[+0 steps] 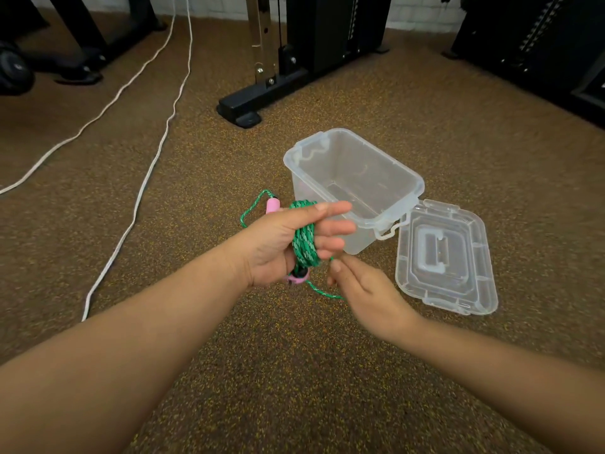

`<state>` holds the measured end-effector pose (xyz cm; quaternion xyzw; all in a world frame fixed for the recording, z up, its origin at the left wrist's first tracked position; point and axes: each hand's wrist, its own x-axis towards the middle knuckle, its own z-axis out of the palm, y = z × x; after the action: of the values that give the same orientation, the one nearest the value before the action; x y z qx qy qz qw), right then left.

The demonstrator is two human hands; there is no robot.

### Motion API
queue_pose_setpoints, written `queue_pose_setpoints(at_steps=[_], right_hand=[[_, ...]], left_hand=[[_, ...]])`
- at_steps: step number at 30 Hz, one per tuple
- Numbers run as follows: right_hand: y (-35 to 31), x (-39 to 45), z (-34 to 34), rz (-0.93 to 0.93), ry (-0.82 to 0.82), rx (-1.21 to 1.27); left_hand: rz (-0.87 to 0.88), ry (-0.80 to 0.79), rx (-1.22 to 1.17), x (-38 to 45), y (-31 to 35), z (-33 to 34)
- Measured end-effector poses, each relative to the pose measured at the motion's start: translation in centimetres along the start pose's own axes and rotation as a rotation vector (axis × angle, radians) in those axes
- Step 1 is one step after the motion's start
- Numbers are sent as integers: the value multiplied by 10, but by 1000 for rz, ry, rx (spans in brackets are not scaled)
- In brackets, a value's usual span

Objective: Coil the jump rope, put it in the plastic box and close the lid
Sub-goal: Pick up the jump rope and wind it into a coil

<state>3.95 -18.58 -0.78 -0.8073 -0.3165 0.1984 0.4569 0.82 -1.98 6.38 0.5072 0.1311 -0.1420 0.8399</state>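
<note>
Jump rope (304,239) coiled in left hand (281,244) grip | right hand (363,286) pinching strand | plastic box (353,181) empty | lid (445,257) off

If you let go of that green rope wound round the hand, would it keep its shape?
Probably not. The green rope looks soft and floppy, its loose end drooping below the left hand, so the coils would likely spring loose. It seems light, too.
</note>
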Motion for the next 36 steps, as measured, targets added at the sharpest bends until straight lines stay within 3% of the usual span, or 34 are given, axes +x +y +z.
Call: queue_pose_setpoints(at_steps=[4, 11, 21, 24, 30, 36], right_hand=[[-9, -16, 7, -35, -87, -106], [-33, -23, 10, -193, -154, -219], [-71, 2, -30, -413, -131, -254], [-78, 11, -44, -451, -156, -295], [-76, 27, -58, -396, -192, -310], [-72, 39, -72, -407, -67, -518]], left_hand=[[113, 158, -5, 6, 4, -3], [120, 273, -19, 9, 3, -4], [-236, -21, 219, 5, -1, -1], [-222, -125, 274, 0, 1, 3], [-187, -152, 237, -3, -2, 8], [-226, -213, 388, -4, 0, 2]])
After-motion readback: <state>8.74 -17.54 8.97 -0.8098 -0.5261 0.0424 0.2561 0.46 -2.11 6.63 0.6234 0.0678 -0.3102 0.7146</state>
